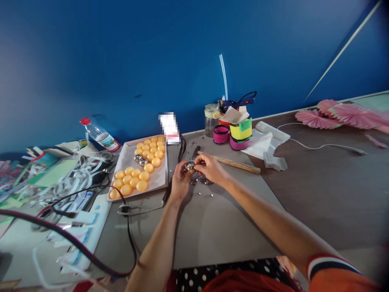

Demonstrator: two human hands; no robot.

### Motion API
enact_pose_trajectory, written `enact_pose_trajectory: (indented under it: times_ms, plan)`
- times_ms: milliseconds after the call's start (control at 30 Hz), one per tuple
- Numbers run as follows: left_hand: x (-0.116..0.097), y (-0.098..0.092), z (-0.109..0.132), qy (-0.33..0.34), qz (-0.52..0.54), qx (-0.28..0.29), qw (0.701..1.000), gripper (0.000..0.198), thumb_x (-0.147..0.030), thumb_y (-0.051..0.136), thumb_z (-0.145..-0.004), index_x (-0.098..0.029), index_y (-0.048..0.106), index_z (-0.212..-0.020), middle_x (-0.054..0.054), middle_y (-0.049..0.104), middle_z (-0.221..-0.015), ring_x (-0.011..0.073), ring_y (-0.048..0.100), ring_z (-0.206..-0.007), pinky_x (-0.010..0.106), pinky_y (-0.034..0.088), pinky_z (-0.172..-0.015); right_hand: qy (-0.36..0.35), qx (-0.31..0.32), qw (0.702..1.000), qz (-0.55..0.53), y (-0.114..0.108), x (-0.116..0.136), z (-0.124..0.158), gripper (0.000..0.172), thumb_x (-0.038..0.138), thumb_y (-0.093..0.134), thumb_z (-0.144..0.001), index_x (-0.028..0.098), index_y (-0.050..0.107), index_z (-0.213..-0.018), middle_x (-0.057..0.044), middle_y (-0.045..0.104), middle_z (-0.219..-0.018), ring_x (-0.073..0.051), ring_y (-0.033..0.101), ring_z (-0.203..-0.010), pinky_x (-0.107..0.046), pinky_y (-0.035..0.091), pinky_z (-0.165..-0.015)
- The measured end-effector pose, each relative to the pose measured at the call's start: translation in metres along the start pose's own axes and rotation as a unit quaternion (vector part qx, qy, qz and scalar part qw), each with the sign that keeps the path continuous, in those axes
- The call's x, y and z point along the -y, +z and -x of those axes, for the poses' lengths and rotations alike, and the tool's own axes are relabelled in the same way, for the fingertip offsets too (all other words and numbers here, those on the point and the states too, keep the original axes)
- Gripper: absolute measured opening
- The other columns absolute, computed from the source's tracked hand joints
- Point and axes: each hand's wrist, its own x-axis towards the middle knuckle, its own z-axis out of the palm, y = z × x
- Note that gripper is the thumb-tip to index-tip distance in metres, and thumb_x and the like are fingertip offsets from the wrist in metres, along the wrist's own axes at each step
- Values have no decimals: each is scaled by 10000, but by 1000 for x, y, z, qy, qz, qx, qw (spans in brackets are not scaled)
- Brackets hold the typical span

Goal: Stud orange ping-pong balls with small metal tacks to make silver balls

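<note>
Pinching one silvery ball (190,165), left hand (180,178) and right hand (211,168) meet. Probably light, rigid, slippery: grip opposite sides.

Craft workshop, apparently: hammer (237,163), tray (158,176), paper fans (354,114).

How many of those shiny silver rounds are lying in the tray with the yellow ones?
2. One silver round lies among the yellow rounds in the white tray; the second silver round lies right beside it, slightly nearer the person. None appears hidden there.
</note>
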Motion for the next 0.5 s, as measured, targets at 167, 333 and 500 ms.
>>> enact_pose_trajectory:
  times_ms: [167,333,500]
  plan:
    - [4,1,2,-9,2,2,1000,322,-306,678,-731,-207,558,-1014,29,612,-932,137,585,-805,267,474,-733,1,-8,1000,25,1,-3,-1,80,216,548,-682,202,469,-675,52,495,-526,-112,471,-483,-251,357,-512]
    - [3,1,2,-30,25,4,999,381,-345,680,-733,-188,545,-1053,52,622,-941,161,598,-848,304,488,-781,-13,-7,1000,1,-1,-9,-4,113,279,570,-705,189,504,-690,47,493,-563,-97,443,-494,-238,351,-509]
    - [-5,-1,0,-36,44,-8,998,384,-352,695,-722,-208,567,-1053,36,627,-929,157,603,-834,323,496,-814,-23,-12,998,52,-18,-17,-9,201,313,489,-812,173,610,-892,30,530,-606,-110,475,-552,-246,382,-573]
